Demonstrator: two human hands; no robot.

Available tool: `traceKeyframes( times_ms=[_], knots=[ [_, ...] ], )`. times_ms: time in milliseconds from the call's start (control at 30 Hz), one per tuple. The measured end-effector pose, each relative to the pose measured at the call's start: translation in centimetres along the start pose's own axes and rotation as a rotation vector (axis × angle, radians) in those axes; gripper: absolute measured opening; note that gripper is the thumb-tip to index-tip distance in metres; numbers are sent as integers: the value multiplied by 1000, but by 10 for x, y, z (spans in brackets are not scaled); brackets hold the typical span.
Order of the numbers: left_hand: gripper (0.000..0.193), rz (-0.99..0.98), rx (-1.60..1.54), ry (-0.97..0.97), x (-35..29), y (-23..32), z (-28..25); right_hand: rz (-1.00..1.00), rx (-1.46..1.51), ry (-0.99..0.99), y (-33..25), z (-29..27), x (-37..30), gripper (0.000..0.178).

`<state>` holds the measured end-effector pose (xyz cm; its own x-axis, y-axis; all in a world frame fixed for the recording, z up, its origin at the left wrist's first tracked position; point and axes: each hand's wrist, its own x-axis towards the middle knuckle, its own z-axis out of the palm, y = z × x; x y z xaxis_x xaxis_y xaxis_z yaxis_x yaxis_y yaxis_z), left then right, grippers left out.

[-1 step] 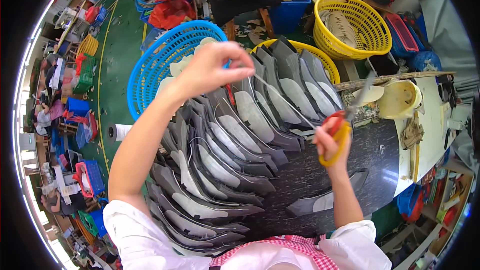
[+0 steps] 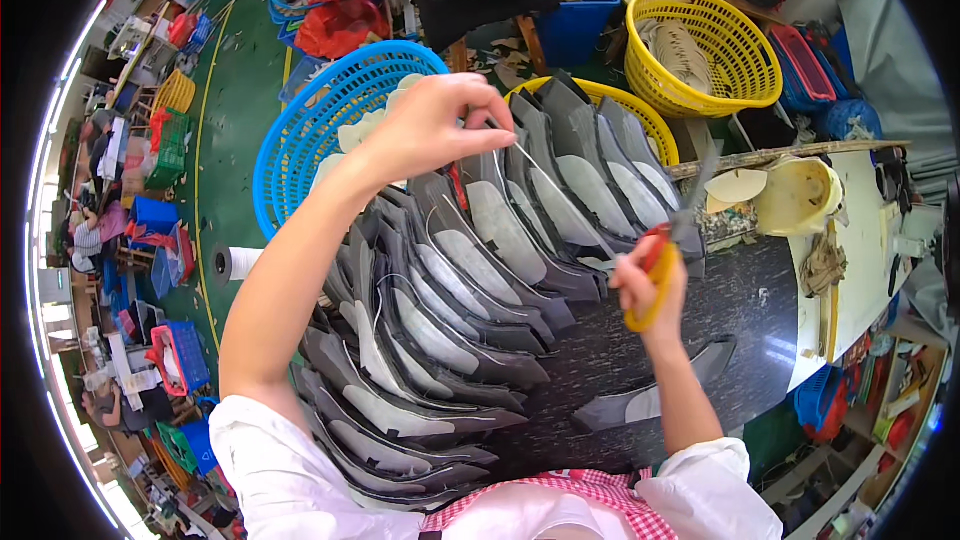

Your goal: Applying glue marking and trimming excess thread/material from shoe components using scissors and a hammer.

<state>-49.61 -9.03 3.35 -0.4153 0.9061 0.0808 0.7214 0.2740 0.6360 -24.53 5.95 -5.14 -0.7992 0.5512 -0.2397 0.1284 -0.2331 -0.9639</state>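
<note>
My left hand, raised over the dark pieces, is closed in a pinch on one end of a thin white cord. The cord runs taut down to my right hand, whose fingers meet its other end. My right hand is also wrapped round scissors with red and yellow handles, their blurred blades pointing up and away. Beneath and between my hands, many dark grey curved shoe-upper-like pieces with pale grey patches overlap in rows. A single similar piece lies apart on the black speckled tabletop beside my right forearm.
A blue basket holding pale pieces stands at left, near a white thread spool. Yellow baskets stand beyond the rows. At right are a cream tub and a rag. Other people sit far left.
My right hand and the scissors have moved slightly left. My left hand has shifted a little to the right and up, and the cord between them has moved along.
</note>
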Motion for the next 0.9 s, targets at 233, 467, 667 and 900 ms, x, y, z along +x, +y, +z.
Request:
traceKeyframes(
  times_ms=[233, 467, 667, 900],
  knots=[
    [15, 80, 128, -227, 21, -35, 42, -133, -633, -62, 54, 11, 4, 18],
    [19, 96, -28, -152, 26, -51, 82, -266, -1047, -61, 53, 1, 6, 25],
    [30, -79, -357, -79, 7, -46, 61, -568, -1287, -100, -22, -22, 24, 46],
    [24, 68, 131, 55, 18, -28, 73, -674, -1680, -269, -66, 18, 88, 39]
  ],
)
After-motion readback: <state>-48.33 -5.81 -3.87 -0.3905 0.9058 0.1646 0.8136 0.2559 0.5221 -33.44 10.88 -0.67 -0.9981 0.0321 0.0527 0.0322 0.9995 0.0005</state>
